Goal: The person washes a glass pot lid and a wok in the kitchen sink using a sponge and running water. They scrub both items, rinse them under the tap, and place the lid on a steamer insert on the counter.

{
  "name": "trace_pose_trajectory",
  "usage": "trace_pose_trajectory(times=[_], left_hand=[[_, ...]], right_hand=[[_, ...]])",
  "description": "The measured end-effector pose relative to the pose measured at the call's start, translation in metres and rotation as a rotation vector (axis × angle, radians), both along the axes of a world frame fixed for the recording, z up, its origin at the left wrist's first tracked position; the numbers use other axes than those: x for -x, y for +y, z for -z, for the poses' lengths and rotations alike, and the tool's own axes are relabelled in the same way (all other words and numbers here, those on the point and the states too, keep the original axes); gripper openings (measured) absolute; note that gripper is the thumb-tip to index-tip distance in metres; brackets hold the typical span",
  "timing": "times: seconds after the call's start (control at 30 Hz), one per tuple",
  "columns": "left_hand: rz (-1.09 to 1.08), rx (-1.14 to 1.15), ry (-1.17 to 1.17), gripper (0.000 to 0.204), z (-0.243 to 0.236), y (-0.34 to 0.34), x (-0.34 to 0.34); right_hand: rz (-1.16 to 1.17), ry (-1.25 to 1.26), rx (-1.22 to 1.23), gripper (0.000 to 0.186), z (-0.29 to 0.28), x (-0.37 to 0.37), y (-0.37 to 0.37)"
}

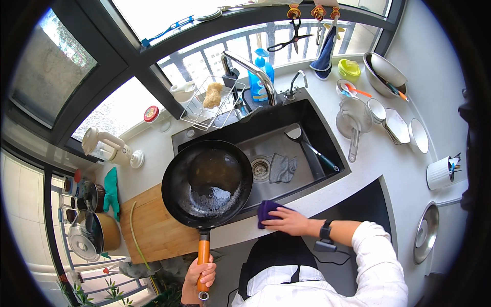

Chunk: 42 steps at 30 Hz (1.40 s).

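A black frying pan [180,200] with a wooden handle is held over the left end of the dark sink [327,138], overlapping the cutting board. My left hand [200,273] is wrapped round its handle. The inside of the pan looks wet and shiny. At the sink's front rim my right hand [289,221] is closed on a dark purple cloth [266,211], pressed against the counter edge. In the basin lie a grey cloth [282,169] beside the drain and a spatula [312,148] with a dark handle.
A wooden cutting board [158,235] lies left of the sink. Behind it stand a wire rack [204,115] with a sponge, a blue spray bottle [262,77] and the faucet [255,71]. A strainer [353,117], bowls [418,135] and a white utensil holder [440,173] occupy the right counter.
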<state>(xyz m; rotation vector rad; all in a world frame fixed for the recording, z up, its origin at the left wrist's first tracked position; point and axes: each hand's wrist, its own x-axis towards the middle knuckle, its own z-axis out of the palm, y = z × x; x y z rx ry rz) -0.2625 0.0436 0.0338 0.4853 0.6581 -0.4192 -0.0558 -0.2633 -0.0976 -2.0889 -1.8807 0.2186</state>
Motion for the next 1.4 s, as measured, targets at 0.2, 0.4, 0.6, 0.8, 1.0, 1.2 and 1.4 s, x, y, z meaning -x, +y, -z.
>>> trace_pose_trajectory(times=[0.2, 0.4, 0.6, 0.8, 1.0, 1.2, 1.4], left_hand=[[0.023, -0.014, -0.023, 0.012, 0.003, -0.009, -0.002], [0.037, 0.002, -0.031, 0.014, 0.010, -0.022, -0.008], [0.060, 0.073, -0.022, 0.014, 0.016, -0.032, -0.019], [0.081, 0.103, -0.002, 0.013, 0.017, -0.041, -0.030], [0.095, 0.059, 0.014, 0.013, 0.015, -0.057, -0.034], [0.109, -0.179, 0.181, 0.012, 0.004, -0.073, -0.039], [0.072, 0.076, 0.091, 0.011, 0.013, -0.068, -0.039]], right_hand=[[0.062, -0.110, -0.097, 0.040, 0.001, -0.066, -0.044], [0.386, -0.103, -0.162, 0.049, -0.018, -0.110, -0.052], [0.142, 0.124, -0.027, 0.055, -0.020, -0.027, -0.048], [0.127, 0.153, 0.074, 0.064, -0.007, -0.047, -0.128], [0.540, -0.022, -0.090, 0.044, 0.003, -0.105, -0.146], [0.789, -0.064, -0.410, 0.037, -0.026, -0.083, -0.195], [1.486, -0.027, -0.525, 0.052, -0.002, -0.104, -0.272]])
